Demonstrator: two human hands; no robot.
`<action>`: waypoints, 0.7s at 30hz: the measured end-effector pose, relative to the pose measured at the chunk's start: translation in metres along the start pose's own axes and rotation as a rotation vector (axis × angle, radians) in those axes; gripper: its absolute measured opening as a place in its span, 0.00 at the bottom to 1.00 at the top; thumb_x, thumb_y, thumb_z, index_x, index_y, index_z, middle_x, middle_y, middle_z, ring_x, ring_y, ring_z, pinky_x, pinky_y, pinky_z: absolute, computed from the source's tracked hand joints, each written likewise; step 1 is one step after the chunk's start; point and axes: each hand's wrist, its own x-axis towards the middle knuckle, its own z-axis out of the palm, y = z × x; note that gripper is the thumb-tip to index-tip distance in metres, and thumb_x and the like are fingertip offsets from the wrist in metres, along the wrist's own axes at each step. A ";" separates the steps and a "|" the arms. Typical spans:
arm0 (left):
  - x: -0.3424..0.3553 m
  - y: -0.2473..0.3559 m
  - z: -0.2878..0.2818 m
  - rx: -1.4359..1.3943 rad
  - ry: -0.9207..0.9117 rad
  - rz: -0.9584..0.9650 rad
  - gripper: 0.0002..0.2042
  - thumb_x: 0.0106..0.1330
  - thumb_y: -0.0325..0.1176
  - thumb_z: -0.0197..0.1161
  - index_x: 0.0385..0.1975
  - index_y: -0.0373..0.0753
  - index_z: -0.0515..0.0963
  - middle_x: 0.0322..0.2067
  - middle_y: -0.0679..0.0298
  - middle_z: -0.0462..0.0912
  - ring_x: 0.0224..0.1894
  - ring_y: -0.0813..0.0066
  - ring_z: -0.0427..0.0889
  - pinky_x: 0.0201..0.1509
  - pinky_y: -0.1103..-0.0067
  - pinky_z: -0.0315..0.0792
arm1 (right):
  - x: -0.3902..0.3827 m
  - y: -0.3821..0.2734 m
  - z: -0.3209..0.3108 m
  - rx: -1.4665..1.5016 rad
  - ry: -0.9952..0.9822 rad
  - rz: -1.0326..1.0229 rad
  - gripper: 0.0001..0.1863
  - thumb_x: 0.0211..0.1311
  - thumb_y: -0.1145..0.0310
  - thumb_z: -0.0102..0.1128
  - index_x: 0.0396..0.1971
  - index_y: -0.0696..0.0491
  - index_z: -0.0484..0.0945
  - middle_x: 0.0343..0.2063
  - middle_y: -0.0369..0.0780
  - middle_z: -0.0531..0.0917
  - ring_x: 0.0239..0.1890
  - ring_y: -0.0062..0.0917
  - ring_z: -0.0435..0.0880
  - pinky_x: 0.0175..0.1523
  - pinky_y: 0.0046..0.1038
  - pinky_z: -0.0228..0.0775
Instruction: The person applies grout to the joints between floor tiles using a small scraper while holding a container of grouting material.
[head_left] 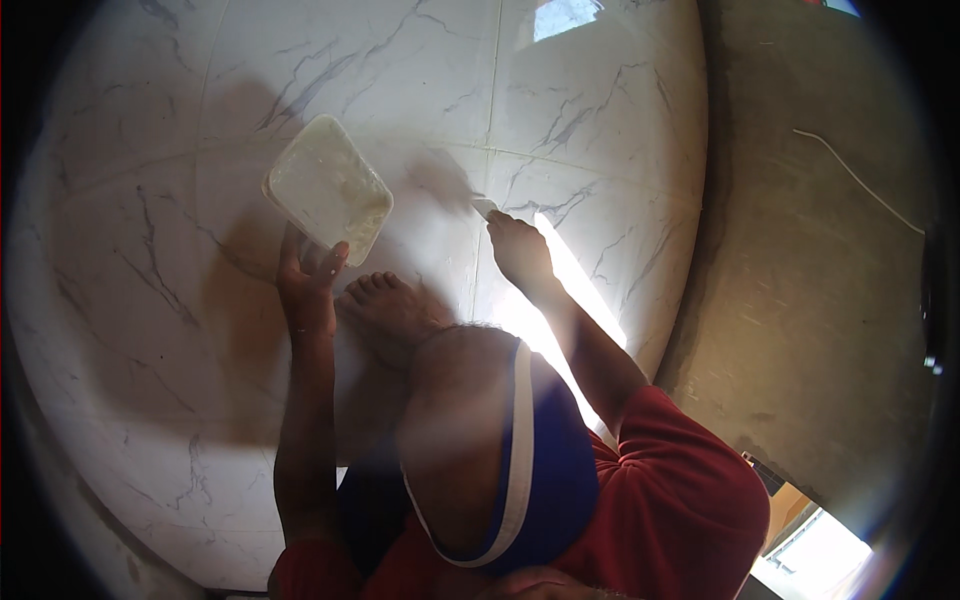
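Observation:
My left hand [308, 275] holds up a square white plastic tub [328, 188] with pale paste inside, gripping its near edge above the floor. My right hand [520, 250] is closed on a small flat tool [484, 207] whose tip rests on a joint line between white marble tiles [400, 70]. My bare foot [392, 310] and bent knee lie between the two arms.
White veined marble tiles cover the floor to the left and ahead. A bare grey concrete strip [800, 280] runs along the right side, with a thin white cable [860, 180] on it. Bright sunlight falls in a band near my right forearm.

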 end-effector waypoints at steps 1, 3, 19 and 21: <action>0.000 -0.001 0.001 0.002 -0.009 -0.013 0.37 0.60 0.20 0.72 0.71 0.31 0.64 0.62 0.55 0.74 0.61 0.66 0.76 0.61 0.72 0.77 | -0.006 0.005 -0.006 0.027 0.031 -0.028 0.18 0.75 0.57 0.53 0.56 0.50 0.79 0.39 0.49 0.86 0.36 0.45 0.88 0.43 0.45 0.80; 0.000 -0.003 -0.003 0.023 -0.005 -0.029 0.37 0.60 0.20 0.72 0.71 0.31 0.64 0.62 0.55 0.74 0.60 0.67 0.77 0.61 0.73 0.77 | -0.009 -0.020 -0.037 0.084 -0.059 0.039 0.16 0.74 0.58 0.57 0.55 0.50 0.80 0.40 0.45 0.87 0.38 0.42 0.88 0.44 0.41 0.81; 0.054 0.008 0.046 0.140 -0.244 -0.227 0.42 0.55 0.25 0.76 0.72 0.34 0.64 0.63 0.60 0.73 0.64 0.67 0.75 0.61 0.72 0.77 | 0.068 -0.097 -0.053 0.053 -0.294 -0.499 0.08 0.63 0.69 0.59 0.37 0.56 0.81 0.42 0.44 0.80 0.39 0.40 0.87 0.38 0.39 0.83; 0.063 0.009 0.063 0.153 -0.254 -0.256 0.42 0.56 0.24 0.76 0.73 0.36 0.64 0.63 0.61 0.73 0.63 0.68 0.75 0.58 0.74 0.77 | 0.071 -0.075 -0.054 0.029 -0.168 -0.617 0.06 0.62 0.68 0.60 0.33 0.55 0.81 0.35 0.40 0.80 0.39 0.38 0.86 0.38 0.38 0.82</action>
